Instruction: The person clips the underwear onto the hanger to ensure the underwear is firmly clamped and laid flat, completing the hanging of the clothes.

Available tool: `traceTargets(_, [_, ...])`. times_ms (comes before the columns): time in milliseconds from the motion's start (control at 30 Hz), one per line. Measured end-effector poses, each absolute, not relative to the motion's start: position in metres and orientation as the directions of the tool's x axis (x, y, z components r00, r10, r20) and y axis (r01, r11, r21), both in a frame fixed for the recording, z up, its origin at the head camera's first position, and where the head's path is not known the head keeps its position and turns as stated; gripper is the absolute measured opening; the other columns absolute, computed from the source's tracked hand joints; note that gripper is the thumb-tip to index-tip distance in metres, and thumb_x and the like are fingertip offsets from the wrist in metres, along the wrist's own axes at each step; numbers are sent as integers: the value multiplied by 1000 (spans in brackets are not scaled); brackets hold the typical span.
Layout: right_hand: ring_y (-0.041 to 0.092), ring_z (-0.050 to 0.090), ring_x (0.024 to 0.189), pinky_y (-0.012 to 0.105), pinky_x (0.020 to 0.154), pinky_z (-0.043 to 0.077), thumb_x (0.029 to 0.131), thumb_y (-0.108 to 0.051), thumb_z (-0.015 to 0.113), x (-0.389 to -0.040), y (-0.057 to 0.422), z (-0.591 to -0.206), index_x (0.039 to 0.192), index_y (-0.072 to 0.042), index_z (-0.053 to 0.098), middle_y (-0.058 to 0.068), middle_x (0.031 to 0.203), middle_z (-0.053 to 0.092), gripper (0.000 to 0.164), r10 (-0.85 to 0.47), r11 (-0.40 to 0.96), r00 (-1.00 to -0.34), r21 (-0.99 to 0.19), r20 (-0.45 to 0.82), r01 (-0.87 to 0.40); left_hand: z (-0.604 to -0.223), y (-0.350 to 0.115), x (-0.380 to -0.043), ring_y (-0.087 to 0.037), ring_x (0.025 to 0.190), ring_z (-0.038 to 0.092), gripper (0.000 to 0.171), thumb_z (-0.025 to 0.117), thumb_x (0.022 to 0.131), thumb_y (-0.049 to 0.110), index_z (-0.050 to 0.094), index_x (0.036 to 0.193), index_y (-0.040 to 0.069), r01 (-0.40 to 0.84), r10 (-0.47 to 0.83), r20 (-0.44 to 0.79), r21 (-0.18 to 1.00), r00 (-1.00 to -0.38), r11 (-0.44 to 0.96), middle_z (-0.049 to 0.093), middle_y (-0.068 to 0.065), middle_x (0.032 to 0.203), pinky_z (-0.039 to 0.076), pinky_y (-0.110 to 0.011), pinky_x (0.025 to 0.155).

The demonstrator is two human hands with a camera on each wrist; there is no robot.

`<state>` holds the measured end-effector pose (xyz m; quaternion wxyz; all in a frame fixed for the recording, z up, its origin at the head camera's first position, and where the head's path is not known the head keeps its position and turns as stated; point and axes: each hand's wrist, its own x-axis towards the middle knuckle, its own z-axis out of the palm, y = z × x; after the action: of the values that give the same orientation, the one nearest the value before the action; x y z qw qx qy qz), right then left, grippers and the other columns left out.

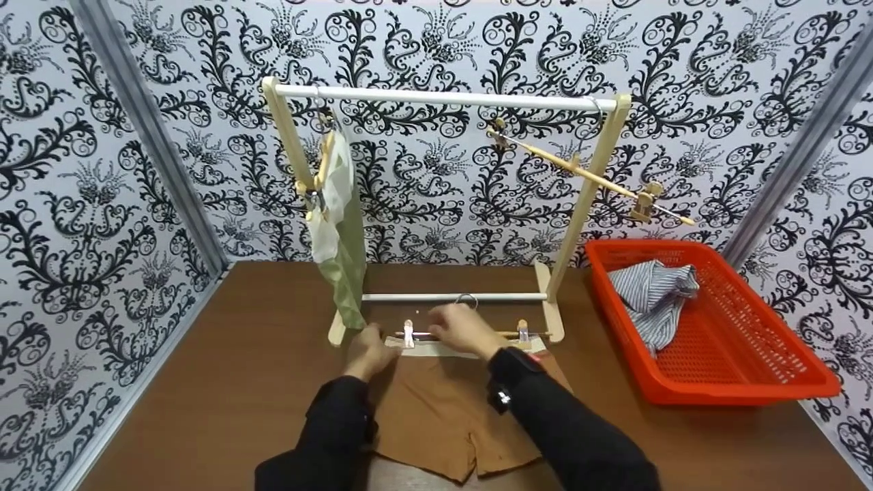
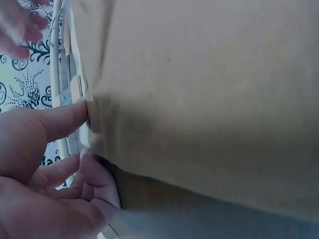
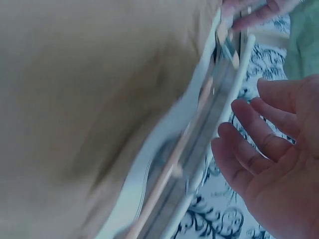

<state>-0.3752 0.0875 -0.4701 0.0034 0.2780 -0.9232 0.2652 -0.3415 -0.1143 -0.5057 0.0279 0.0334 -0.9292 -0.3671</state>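
Observation:
Brown shorts (image 1: pixel 436 402) lie on the table with their pale waistband toward the rack. Along the waistband is a clip hanger, with one clip (image 1: pixel 408 334) near the left end and another clip (image 1: pixel 523 331) near the right. My left hand (image 1: pixel 372 349) pinches the left corner of the waistband; in the left wrist view, thumb and fingers (image 2: pixel 102 177) meet at the edge of the shorts (image 2: pixel 199 99). Over the middle of the hanger is my right hand (image 1: pixel 464 329). The right wrist view shows its fingers loosely bent, apart from the hanger bar (image 3: pixel 164 181), with nothing held.
A wooden rack with a white top rail (image 1: pixel 436 97) stands behind. On its left hangs a green and white garment (image 1: pixel 344 239); on its right, a bare clip hanger (image 1: pixel 573 167). The red basket (image 1: pixel 750 390) at right contains a striped cloth (image 1: pixel 651 300).

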Motion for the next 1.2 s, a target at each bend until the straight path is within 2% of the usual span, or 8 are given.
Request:
traceTargets(200, [35,68,91,50,81,55,91,-5,68,-379,57,-481,111,3,70,16,95,71,22,-539,711,-824,-430,173,-556,-500,-113,-336,-41,103,64,44,81,83,13,62,116,-9,-33,-81,37,696,-996,717,68,-22,107,52,-49,89])
traceTargets(300, [36,67,92,51,82,55,90,-7,69,-379,52,-484,110,3,70,17,95,69,22,-538,720,-820,-401,192,-566,-499,-113,-335,-42,103,64,45,81,83,11,61,117,-9,-25,-79,45,704,-996,709,68,-23,108,52,-49,89])
traceTargets(400, [37,66,92,52,82,54,89,-10,73,-378,49,-485,102,3,70,18,93,68,18,-539,721,-815,-385,213,-577,-500,-113,-336,-43,105,64,47,81,82,11,61,120,-9,-31,-87,41,715,-995,699,68,-25,110,51,-50,91])
traceTargets(533, [37,66,92,51,81,55,86,-11,78,-376,48,-490,101,1,67,17,93,66,22,-550,731,-810,-351,204,-585,-501,-114,-337,-43,107,63,49,81,82,11,61,121,-9,-51,-98,22,728,-995,683,67,-26,112,50,-51,93])
traceTargets(733, [39,65,104,52,88,54,84,-13,79,-372,47,-503,120,-1,63,20,112,68,42,-551,769,-809,-253,206,-588,-501,-115,-337,-43,106,63,46,81,81,10,61,118,-8,-65,-104,9,732,-995,678,67,-24,111,50,-50,93])
traceTargets(833, [40,63,107,52,90,53,86,-14,77,-371,47,-507,130,-1,60,20,119,67,49,-532,779,-819,-255,215,-573,-500,-115,-338,-42,108,62,48,81,82,11,60,120,-8,-76,-106,-5,731,-994,678,67,-24,113,49,-50,94])
traceTargets(933, [40,63,108,52,91,53,87,-15,77,-371,48,-509,134,0,59,20,121,66,52,-530,777,-818,-260,223,-574,-499,-115,-338,-42,109,62,48,80,83,11,59,121,-8,-70,-96,-6,732,-995,678,66,-25,114,50,-49,93])
traceTargets(1200, [41,63,108,54,90,52,88,-16,77,-371,52,-514,133,0,60,20,119,66,50,-540,746,-805,-305,245,-593,-505,-115,-340,-28,80,62,24,81,81,13,67,93,-3,-69,-101,-2,740,-995,669,68,-11,86,51,-42,76])
